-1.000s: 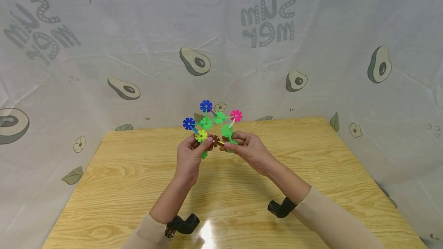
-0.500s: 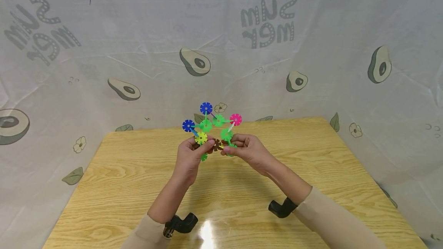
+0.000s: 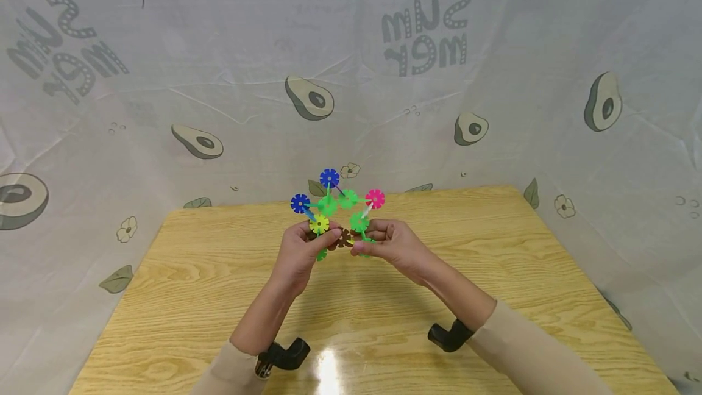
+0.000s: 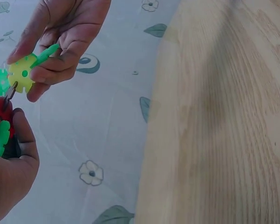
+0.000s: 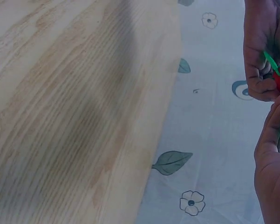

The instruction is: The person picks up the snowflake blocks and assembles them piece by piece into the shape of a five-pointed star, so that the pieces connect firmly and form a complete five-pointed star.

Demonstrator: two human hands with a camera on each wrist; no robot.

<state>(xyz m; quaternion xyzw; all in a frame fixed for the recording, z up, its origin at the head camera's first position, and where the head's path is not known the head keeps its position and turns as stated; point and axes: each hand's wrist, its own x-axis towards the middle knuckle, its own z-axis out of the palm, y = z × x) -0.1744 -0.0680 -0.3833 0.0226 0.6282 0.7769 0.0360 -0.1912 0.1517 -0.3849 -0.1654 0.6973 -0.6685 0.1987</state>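
Note:
Both hands hold up a ring of linked notched plastic building discs (image 3: pixel 328 204) above the table's far part. My left hand (image 3: pixel 298 252) pinches its lower left, thumb near a brown disc (image 3: pixel 343 238), just under a yellow disc (image 3: pixel 319 224). In the left wrist view a red disc (image 4: pixel 1 114) sits at the left fingers, with the brown disc edge-on beside it. My right hand (image 3: pixel 399 244) pinches another yellow disc (image 4: pixel 21 73), which has a green disc (image 4: pixel 47 54) slotted in. Blue discs (image 3: pixel 300 203) and a pink disc (image 3: pixel 375 199) stick out at the top.
The wood-grain table (image 3: pixel 219 297) lies beneath the hands. A pale cloth (image 3: pixel 247 35) printed with avocados hangs behind and at both sides. Black mounts (image 3: pixel 287 355) are strapped to both wrists, below beige sleeves (image 3: pixel 537 346).
The disc ring and both hands have sunk slightly lower. The brown disc has tilted a little, and the grips look the same.

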